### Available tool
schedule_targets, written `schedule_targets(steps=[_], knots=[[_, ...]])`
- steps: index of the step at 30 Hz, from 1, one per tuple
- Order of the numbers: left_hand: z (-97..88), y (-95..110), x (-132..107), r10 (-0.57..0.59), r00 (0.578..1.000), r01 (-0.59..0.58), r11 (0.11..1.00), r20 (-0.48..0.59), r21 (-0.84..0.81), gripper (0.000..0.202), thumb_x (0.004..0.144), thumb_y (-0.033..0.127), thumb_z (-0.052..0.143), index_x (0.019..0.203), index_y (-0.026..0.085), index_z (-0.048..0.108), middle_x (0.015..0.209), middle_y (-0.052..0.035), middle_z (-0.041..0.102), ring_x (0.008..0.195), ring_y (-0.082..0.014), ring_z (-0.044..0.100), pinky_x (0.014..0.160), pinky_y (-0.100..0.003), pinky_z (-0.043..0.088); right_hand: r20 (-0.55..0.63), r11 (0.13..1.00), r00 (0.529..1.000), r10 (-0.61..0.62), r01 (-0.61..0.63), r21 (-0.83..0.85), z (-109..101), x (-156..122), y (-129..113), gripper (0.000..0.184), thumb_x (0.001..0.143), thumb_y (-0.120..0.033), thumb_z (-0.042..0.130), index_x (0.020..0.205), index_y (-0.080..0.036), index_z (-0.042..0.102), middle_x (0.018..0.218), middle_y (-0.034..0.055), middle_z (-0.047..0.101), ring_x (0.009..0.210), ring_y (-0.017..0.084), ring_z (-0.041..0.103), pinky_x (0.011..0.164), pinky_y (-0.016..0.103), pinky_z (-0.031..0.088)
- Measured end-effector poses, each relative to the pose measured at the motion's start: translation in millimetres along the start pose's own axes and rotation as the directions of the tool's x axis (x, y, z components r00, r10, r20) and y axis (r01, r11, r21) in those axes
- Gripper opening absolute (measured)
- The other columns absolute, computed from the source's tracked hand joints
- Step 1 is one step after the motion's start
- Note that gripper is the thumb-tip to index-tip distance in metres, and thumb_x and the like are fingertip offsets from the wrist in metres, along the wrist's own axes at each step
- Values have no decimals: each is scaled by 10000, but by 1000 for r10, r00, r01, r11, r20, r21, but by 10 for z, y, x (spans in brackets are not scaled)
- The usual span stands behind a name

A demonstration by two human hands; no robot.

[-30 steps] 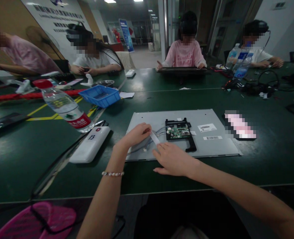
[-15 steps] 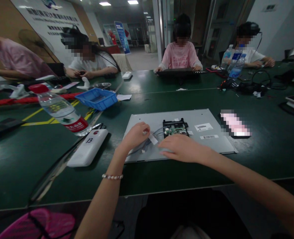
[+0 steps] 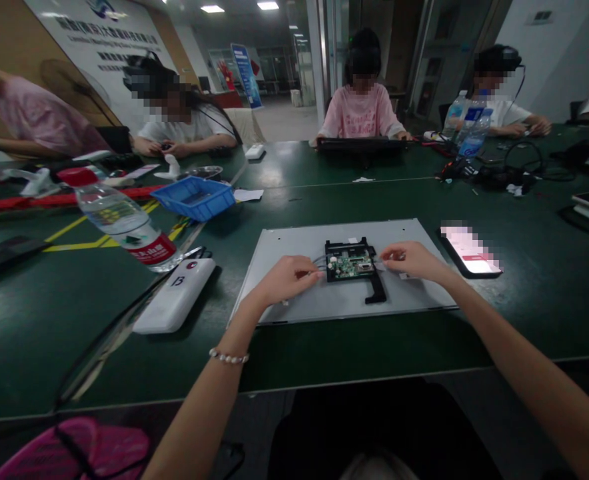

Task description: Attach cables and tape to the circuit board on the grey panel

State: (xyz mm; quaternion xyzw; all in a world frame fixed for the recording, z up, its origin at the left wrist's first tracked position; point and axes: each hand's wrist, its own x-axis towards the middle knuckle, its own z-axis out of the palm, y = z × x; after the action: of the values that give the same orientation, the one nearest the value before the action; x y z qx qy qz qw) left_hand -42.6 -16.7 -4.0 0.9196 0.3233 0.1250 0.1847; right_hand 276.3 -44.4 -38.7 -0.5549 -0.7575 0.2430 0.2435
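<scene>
A grey metal panel (image 3: 294, 303) lies flat on the green table in front of me. On its middle sits a black bracket holding a small green circuit board (image 3: 350, 265). My left hand (image 3: 287, 278) is closed in a pinch on the thin grey wires at the board's left edge. My right hand (image 3: 408, 259) rests at the board's right edge, fingers curled and pinched there; what they hold is too small to make out. White labels on the panel are partly hidden under my right hand.
A white box marked 13 (image 3: 174, 295) and a tilted water bottle (image 3: 122, 221) lie to the left, a blue tray (image 3: 196, 197) behind them. A phone (image 3: 469, 250) lies right of the panel. Several other people work at the table's far side.
My right hand moved from the panel's front, left of the board, across to the board's right edge. My left hand shifted right to the board's left edge. The white strip is no longer visible.
</scene>
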Motion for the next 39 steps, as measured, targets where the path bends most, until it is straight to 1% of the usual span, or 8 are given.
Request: schedule_targets(steps=[3, 8, 13, 17, 22, 30, 36, 39], knots=[[41, 44, 38, 38, 999, -41, 996, 36, 84, 387, 915, 399, 374, 720, 177, 625, 668, -20, 561, 666, -142, 512, 646, -270, 380, 17, 999, 999, -40, 40, -19, 42, -10, -15, 254, 766, -332, 593, 964, -205, 689, 959, 57, 674, 801, 165, 608, 719, 289, 474], [99, 28, 67, 30, 1000, -31, 976, 7, 217, 388, 926, 327, 348, 646, 182, 573, 649, -23, 550, 668, -152, 502, 642, -283, 367, -9, 998, 999, -45, 45, -52, 79, 27, 18, 216, 760, -341, 596, 884, -194, 692, 922, 61, 664, 786, 170, 608, 716, 293, 469], [26, -16, 68, 24, 997, 9, 904, -71, 428, 358, 913, 300, 363, 648, 178, 572, 672, -44, 555, 701, -176, 485, 680, -314, 363, -72, 998, 997, 41, -45, -53, -21, 45, 137, 224, 805, -355, 538, 815, -181, 679, 843, 56, 679, 773, 177, 615, 702, 287, 454], [-62, -144, 22, -7, 991, 80, 836, -136, 543, 337, 905, 300, 368, 676, 174, 579, 707, -63, 553, 744, -198, 484, 718, -337, 358, -183, 974, 977, 111, -143, -173, -115, 23, 263, 258, 810, -360, 532, 888, -163, 679, 934, 91, 664, 852, 208, 610, 758, 319, 447], [-53, -297, -27, -76, 990, 129, 832, -119, 540, 298, 876, 320, 418, 685, 175, 594, 752, -69, 546, 786, -210, 494, 735, -340, 363, -276, 936, 958, 83, -170, -308, -124, 40, 310, 360, 855, -352, 483, 1115, -142, 617, 1149, 143, 585, 1061, 252, 539, 903, 378, 404], [-30, -318, -41, -86, 984, 152, 869, -159, 471, 267, 872, 308, 433, 736, 174, 619, 849, -76, 548, 847, -214, 492, 795, -352, 372, -214, 922, 976, 50, -127, -365, -80, 211, 294, 333, 828, -256, 491, 1103, -118, 621, 1149, 149, 593, 1070, 249, 541, 931, 375, 398], [-14, -318, -55, -71, 977, 153, 893, -202, 423, 225, 865, 307, 454, 794, 175, 622, 962, -81, 555, 933, -228, 479, 839, -366, 354, -160, 937, 986, 43, -95, -336, -122, 154, 349, 335, 810, -265, 530, 1102, -132, 627, 1128, 137, 608, 1032, 247, 563, 908, 362, 417], [-9, -297, -54, -80, 976, 159, 897, -202, 412, 209, 865, 303, 455, 814, 179, 615, 985, -79, 563, 953, -232, 482, 852, -371, 346, -169, 937, 985, 43, -99, -336, -129, 133, 370, 323, 827, -260, 512, 1105, -142, 627, 1122, 127, 617, 1013, 236, 574, 878, 346, 432]])
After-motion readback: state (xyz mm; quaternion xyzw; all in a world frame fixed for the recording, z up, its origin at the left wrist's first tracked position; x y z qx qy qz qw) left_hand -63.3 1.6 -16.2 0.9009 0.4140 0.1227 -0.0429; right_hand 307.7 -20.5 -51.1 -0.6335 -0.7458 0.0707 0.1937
